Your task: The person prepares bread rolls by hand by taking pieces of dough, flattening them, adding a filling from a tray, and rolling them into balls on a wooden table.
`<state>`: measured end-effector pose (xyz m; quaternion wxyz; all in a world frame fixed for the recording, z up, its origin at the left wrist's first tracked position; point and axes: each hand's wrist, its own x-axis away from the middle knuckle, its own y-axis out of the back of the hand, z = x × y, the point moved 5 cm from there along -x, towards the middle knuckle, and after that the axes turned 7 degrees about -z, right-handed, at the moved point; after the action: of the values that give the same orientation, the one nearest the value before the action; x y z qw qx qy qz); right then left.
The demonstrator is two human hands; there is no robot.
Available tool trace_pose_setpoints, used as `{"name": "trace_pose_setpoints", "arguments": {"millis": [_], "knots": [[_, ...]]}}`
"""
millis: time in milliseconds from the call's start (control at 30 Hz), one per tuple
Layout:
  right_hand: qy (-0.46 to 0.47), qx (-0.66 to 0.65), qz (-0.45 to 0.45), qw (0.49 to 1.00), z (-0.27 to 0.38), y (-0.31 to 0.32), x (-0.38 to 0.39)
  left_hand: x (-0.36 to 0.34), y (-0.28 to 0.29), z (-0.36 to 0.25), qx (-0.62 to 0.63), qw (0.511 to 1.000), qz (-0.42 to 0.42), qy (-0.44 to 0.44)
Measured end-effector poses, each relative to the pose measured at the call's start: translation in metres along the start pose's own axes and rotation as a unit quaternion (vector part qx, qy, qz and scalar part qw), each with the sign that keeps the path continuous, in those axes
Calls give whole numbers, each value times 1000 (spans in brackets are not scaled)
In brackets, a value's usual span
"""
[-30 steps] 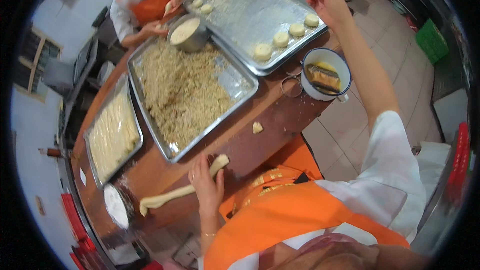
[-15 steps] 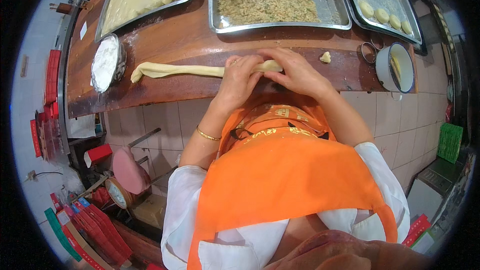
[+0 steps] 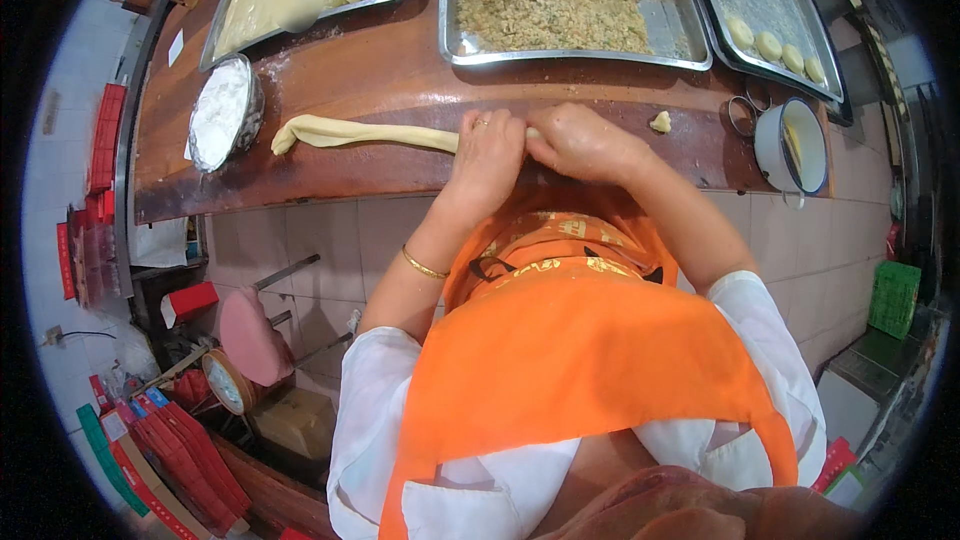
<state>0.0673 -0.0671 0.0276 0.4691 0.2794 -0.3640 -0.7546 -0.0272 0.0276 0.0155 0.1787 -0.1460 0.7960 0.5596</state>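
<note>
L hand (image 3: 487, 155) was wrapped round the dough rope (image 3: 370, 134) nr its right end; R hand (image 3: 585, 145) was curled tight just beside it, pinching the tip. Prob. L steadied while R worked the end, tho fingers hid most of the contact. Rope lay along the table's (image 3: 350, 175) near edge, stretched left, likely so its length had support. Bowl (image 3: 257, 108) of white powder sat just past the far end, prob. handy for dusting. Dough scrap (image 3: 661, 122) lay apart, right of both hands, seemingly out of the way.
</note>
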Motion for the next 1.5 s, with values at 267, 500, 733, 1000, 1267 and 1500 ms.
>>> {"name": "trace_pose_setpoints", "arguments": {"millis": [267, 500, 733, 1000, 1267, 1500], "knots": [[41, -74, -83, 993, -6, -15, 16, 5, -20, -4, -82, 997, -8, 8], [-164, -486, -94, 853, -26, 26, 42, -13, 5, -20, 44, 994, -28, 99], [-172, -187, -65, 965, -29, 29, 63, -22, -14, -45, 409, 886, 6, 220], [-107, 208, -265, 935, -62, 79, 117, -21, -23, -40, 175, 975, -40, 132], [-17, -165, -271, 948, -30, 43, 84, -18, -19, -44, 149, 980, -60, 118], [10, -135, -341, 930, -21, 45, 76, -40, -8, -43, 102, 991, -27, 78]]}}
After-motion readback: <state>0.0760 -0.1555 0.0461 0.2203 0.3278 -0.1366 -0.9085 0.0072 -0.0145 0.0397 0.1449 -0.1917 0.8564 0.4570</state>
